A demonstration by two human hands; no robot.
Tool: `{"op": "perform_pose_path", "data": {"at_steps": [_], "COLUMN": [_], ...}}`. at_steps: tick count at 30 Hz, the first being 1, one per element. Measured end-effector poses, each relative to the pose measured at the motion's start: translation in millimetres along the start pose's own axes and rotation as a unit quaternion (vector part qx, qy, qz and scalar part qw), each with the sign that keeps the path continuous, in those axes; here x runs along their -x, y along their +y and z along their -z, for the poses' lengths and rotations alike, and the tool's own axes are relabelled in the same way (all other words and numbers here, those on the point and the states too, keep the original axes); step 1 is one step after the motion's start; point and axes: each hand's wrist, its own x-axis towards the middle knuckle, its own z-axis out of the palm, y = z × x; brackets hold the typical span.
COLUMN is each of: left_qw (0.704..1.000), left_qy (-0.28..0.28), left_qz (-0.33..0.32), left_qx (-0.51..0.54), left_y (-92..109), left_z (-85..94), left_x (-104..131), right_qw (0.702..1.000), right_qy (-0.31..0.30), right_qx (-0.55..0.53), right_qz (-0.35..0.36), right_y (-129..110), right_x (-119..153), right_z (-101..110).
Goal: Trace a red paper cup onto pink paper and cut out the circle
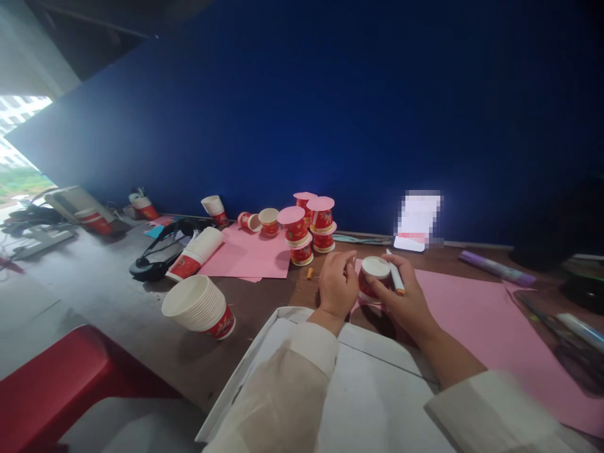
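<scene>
My right hand [409, 308] grips a white marker [395, 274] with an orange end, pointed up and away. Its thumb rests against a red-and-white paper cup [376, 267] that stands upside down on pink paper. Close by the cup's left side is my left hand [337, 283], its fingers loosely bent and apart; I see nothing held in it. A small orange cap [310, 274] lies on the table to the left of that hand. Beyond it stand stacked red cups [298, 236] with pink paper discs between and on top.
Nested paper cups [191, 302] and another cup stack [195, 255] lie at left, near a black strapped device [155, 258]. Pink sheets [255, 258] cover parts of the table. A lit phone [415, 223] leans on the blue partition [302, 113]. A purple tube [495, 267] lies right; a red stool [70, 377] stands lower left.
</scene>
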Motion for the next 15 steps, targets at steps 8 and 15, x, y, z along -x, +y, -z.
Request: {"op": "perform_pose_path", "data": {"at_steps": [8, 15], "left_qw": [0.992, 0.980], "left_qy": [-0.071, -0.156], "left_qz": [-0.092, -0.117], "left_qx": [0.048, 0.034], "left_y": [11.7, 3.6], "left_z": [4.4, 0.2], "left_x": [-0.1, -1.0], "right_qw": [1.000, 1.000], "right_qy": [-0.001, -0.007], "right_qx": [-0.002, -0.020], "right_qz": [0.027, 0.017], "right_y": [4.2, 6.5], "right_x": [-1.8, 0.5], "right_z": [1.7, 2.3]}}
